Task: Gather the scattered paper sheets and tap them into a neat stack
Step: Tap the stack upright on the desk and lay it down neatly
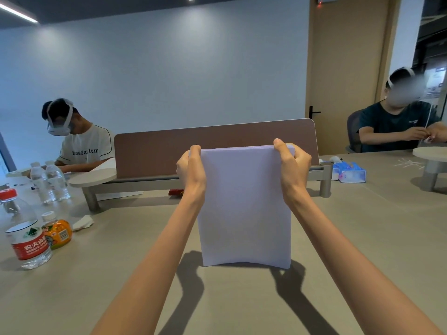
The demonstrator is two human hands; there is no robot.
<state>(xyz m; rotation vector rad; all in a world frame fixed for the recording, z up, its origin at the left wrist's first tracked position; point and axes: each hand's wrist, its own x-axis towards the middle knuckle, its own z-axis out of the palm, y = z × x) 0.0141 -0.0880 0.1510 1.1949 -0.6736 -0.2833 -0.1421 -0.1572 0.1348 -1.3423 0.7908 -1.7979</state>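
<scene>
A stack of white paper sheets (245, 206) stands upright on its short edge in the middle of the beige table (362, 238). My left hand (191, 166) grips the stack's upper left corner, thumb on the near face. My right hand (291, 165) grips the upper right corner the same way. The bottom edge bows slightly where it meets the table. The sheets' edges look aligned.
A water bottle (26, 238) and an orange drink bottle (58, 230) stand at the left, with a crumpled tissue (83, 222) and two more bottles (49, 181) behind. A brown divider (212, 148) crosses the table. A tissue pack (350, 175) lies right. Two people sit at the far corners.
</scene>
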